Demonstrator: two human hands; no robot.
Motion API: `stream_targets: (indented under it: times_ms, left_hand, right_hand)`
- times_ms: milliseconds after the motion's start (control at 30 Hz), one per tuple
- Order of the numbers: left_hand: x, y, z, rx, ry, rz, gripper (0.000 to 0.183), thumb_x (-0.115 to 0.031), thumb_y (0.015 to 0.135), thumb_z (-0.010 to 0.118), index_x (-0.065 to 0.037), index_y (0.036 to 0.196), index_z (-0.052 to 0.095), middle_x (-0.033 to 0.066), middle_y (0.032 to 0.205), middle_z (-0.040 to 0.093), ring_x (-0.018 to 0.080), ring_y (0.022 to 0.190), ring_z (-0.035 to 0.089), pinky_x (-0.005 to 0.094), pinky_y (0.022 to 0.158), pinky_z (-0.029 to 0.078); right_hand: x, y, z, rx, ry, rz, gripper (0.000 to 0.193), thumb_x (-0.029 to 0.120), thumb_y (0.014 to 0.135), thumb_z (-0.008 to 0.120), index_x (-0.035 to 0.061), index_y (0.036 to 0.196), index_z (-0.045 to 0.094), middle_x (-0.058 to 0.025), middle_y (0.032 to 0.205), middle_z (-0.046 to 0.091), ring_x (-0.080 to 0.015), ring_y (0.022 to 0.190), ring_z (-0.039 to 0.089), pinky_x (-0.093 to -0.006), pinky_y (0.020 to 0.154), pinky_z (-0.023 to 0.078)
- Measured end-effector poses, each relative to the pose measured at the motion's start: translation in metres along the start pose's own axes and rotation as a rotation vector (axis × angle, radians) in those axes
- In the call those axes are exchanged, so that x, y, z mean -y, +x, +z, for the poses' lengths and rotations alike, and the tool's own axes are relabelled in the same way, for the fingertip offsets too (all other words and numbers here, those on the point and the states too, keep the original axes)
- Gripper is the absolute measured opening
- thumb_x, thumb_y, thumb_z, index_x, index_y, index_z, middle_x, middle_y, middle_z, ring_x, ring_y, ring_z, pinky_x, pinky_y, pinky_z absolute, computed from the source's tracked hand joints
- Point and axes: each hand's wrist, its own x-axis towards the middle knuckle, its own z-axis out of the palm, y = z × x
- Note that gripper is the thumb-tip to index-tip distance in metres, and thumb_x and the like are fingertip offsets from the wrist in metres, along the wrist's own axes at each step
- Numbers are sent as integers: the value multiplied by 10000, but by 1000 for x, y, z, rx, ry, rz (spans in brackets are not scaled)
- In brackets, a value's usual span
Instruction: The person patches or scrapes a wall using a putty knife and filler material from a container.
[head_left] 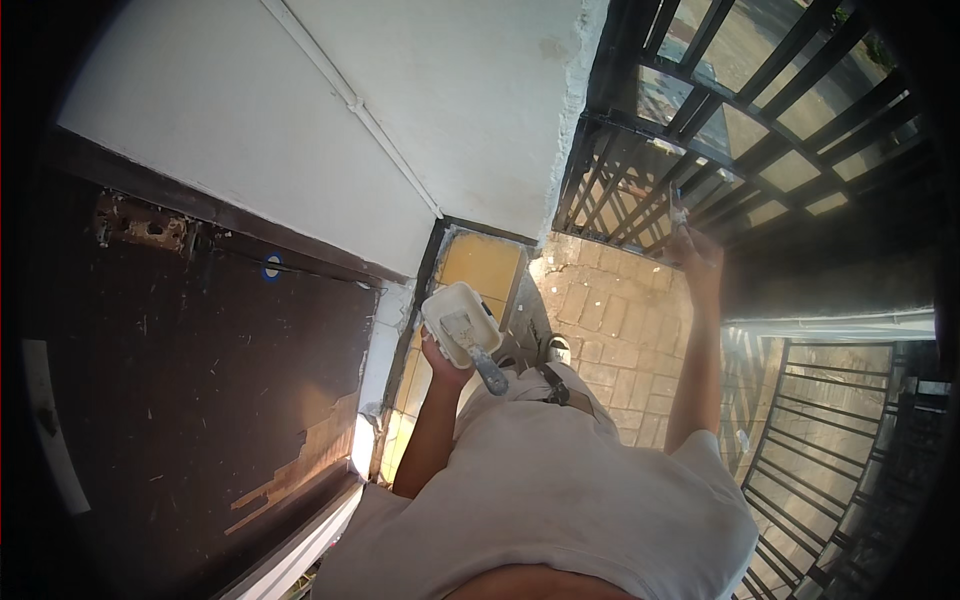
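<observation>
My left hand (441, 362) holds a small white tub (435, 318) from below and the side, in front of my waist. A putty knife (488, 371) lies across the tub, its smeared blade inside and its grey-stained handle sticking out over the near rim. My right arm is stretched forward, and my right hand (692, 250) is closed on a narrow, pale-smeared tool (678, 212) held upright by the dark metal gate (625, 185). The tool's exact kind is too small to tell, and I cannot tell whether it touches the bars.
A white wall (450, 90) with a thin pipe (355, 103) and a rough edge stands ahead. To the left is a scuffed dark brown door (200, 370). Yellow tiles (480, 262) form a step beside brick paving (610, 330). Another barred grille (820, 420) is at right.
</observation>
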Motion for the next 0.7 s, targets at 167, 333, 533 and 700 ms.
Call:
stream_targets:
  times_ms: [167,333,533,700]
  left_hand:
    - [-13,-8,-13,-50,-81,17,668,-591,952,373,-149,1445,454,118,1361,554,388,1205,562,680,981,433]
    - [-14,-11,10,49,-32,36,625,-546,962,381,-146,1434,466,129,1350,562,380,1195,574,719,976,408]
    - [-31,-30,-18,-20,-59,117,613,-529,972,377,-107,1401,492,143,1279,609,382,1152,599,705,986,403]
    - [-28,-11,-25,31,117,99,658,-556,965,359,-111,1440,453,147,1348,563,388,1189,573,717,992,385]
  right_hand:
    - [54,16,-15,-554,-55,-424,254,167,1005,598,-84,998,636,-91,763,670,-130,663,652,-263,622,563]
    - [-84,99,140,-1156,-159,-415,135,97,970,563,-35,959,588,-90,696,598,-160,540,516,-293,491,454]
    - [-171,3,215,-78,41,170,231,169,908,704,-62,908,712,-101,584,642,-153,441,595,-310,391,444]
    - [-190,28,97,-22,-92,182,242,184,914,687,-52,959,715,-89,653,664,-134,522,635,-285,457,528]
